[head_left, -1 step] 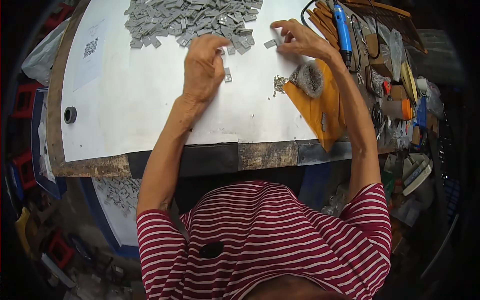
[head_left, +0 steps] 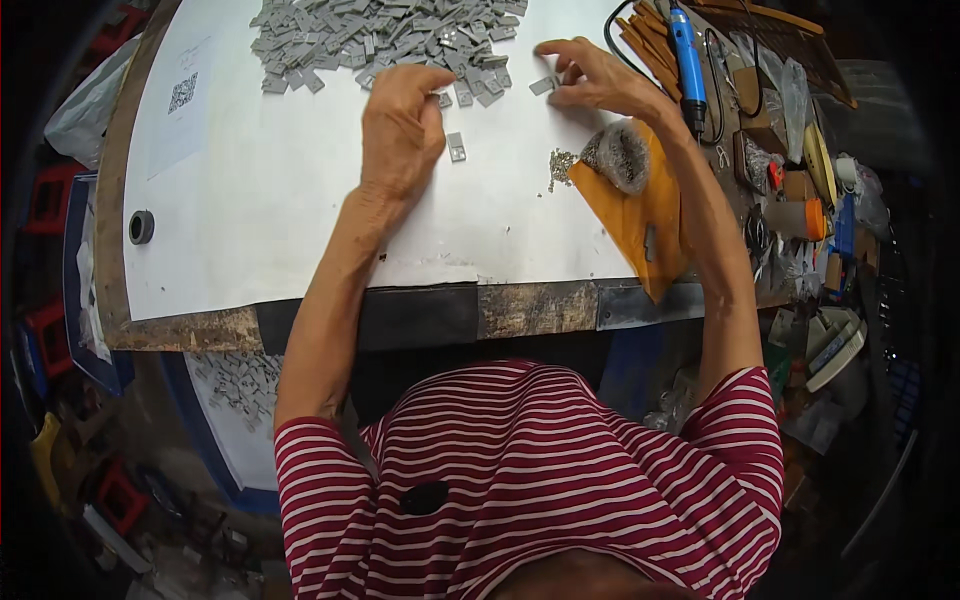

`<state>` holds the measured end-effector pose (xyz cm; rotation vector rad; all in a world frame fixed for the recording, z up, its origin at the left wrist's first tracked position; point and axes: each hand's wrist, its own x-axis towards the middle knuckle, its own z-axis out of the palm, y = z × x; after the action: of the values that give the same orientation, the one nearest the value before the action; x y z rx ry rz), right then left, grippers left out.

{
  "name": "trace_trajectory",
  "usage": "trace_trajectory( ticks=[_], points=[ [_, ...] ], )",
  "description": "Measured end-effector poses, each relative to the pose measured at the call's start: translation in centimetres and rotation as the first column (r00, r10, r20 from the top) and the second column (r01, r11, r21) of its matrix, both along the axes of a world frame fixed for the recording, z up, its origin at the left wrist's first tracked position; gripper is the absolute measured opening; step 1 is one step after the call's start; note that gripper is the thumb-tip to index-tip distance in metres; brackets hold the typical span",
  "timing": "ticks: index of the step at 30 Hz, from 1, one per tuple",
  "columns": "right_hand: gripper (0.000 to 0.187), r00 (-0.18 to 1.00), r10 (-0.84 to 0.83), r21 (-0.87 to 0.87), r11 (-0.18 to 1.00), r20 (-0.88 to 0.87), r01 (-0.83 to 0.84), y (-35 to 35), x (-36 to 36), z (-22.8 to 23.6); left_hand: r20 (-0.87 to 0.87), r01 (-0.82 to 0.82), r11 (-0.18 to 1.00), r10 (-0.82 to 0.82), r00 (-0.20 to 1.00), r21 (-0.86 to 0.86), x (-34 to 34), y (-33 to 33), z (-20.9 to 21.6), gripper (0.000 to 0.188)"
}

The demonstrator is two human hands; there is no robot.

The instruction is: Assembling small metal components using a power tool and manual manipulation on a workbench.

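My left hand [head_left: 398, 125] hovers by the near edge of a heap of small grey rectangular pieces [head_left: 385, 40]. Its index finger stretches toward the heap, apart from the thumb; the other fingers are curled and partly hidden. Just right of this hand, a single grey piece [head_left: 456, 147] with lighter metallic spots lies on the white sheet [head_left: 300, 200]. My right hand [head_left: 605, 82] is open, thumb and index finger spread wide. Close to its thumb tip lies another grey piece [head_left: 542, 86].
Right of centre, a clear plastic container of tiny metal parts [head_left: 622, 158] rests on an orange-brown envelope [head_left: 640, 230], with loose metal parts [head_left: 561, 165] beside it. A blue electric screwdriver [head_left: 687, 60] lies behind my right forearm. A dark ring-shaped roll [head_left: 141, 227] sits far left.
My left hand has shifted slightly left and away from me, leaving more of the single grey piece visible. My right hand has moved very slightly left.
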<state>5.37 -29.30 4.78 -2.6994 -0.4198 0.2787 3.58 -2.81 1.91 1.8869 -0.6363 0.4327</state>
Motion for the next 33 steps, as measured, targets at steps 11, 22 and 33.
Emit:
trace_trajectory(
  ticks=[11,22,33],
  points=[
    [0.048,0.997,0.067,0.112,0.992,-0.028,-0.063,5.9,-1.1,1.5,-0.287,0.428,0.881,-0.365,0.886,0.200,-0.7,2.0,1.0,0.024],
    [0.036,0.941,-0.314,0.314,0.912,0.125,0.262,-2.8,-14.7,5.2,-0.354,0.427,0.826,-0.300,0.886,0.367,-2.1,0.8,2.1,0.018],
    [0.025,0.733,-0.680,0.368,0.681,-0.002,0.633,-2.6,-25.3,0.7,-0.290,0.351,0.866,-0.255,0.923,0.355,-1.8,0.7,0.6,0.013]
  ],
)
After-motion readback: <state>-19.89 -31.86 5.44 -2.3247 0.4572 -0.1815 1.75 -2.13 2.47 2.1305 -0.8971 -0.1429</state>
